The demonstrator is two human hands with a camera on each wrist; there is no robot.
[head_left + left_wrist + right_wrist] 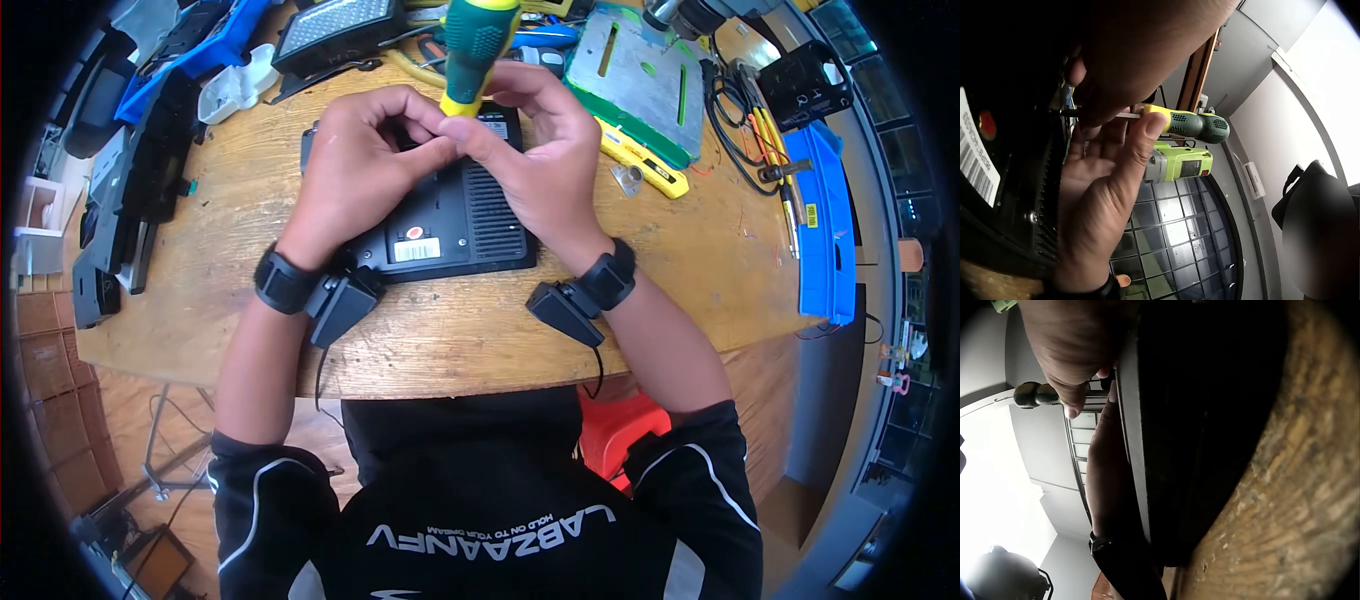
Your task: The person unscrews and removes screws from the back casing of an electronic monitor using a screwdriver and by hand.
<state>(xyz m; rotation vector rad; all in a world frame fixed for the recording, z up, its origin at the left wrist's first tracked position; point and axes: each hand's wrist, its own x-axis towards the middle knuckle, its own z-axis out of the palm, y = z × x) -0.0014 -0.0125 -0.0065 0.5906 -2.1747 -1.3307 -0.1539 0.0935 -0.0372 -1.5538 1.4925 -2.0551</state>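
A green and yellow screwdriver [475,50] stands upright over a flat black device [450,215], its handle up. The device lies on the table with a barcode label, screws and a ribbed vent facing up. My right hand [555,165] holds the screwdriver at the yellow collar, thumb against it, as the left wrist view also shows at the handle [1194,125]. My left hand [355,165] pinches low around the thin shaft, close over the device's far part. Fingers hide the screwdriver's tip. In the right wrist view the device's dark side edge [1132,437] stands beside both hands.
A grey slotted metal base [640,75] with green sides stands back right, near a yellow cutter [645,160] and a small metal piece [628,180]. Blue trays [825,230] and cables line the right edge. Black plastic parts [150,170] and a white tray [238,85] lie left.
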